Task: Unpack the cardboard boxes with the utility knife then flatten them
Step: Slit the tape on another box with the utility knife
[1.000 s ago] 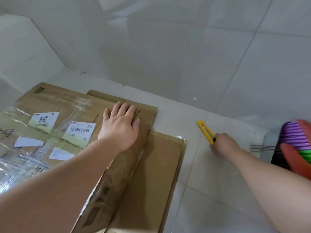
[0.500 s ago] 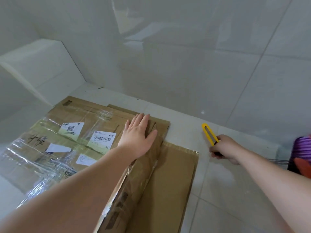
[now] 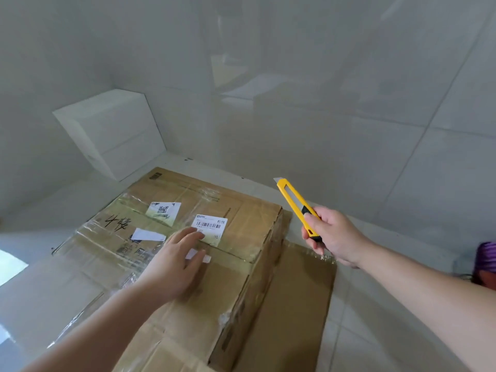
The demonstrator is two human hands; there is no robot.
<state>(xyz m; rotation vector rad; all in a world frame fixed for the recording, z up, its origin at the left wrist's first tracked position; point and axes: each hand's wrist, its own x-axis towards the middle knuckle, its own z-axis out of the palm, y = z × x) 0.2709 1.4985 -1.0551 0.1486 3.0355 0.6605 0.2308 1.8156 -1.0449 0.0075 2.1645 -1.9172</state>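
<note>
A taped brown cardboard box [image 3: 241, 221] with shipping labels and clear tape lies on the floor. My left hand [image 3: 177, 261] lies on its top near the barcode label, fingers spread and relaxed. A flat sheet of cardboard [image 3: 298, 299] lies on the floor to the box's right, partly under it. My right hand [image 3: 332, 237] is raised above that sheet and grips a yellow utility knife [image 3: 294, 201] by its handle. The blade tip sticks out and points up and away to the left.
A white tiled wall [image 3: 322, 103] rises just behind the box. A white block-shaped ledge [image 3: 115, 130] stands at the back left. A purple object [image 3: 487, 257] shows at the right edge. Pale tiled floor [image 3: 375, 318] surrounds the cardboard.
My right hand has lifted the knife off the floor and brought it up beside the box. My left hand slid from the box's right edge to its top by the label.
</note>
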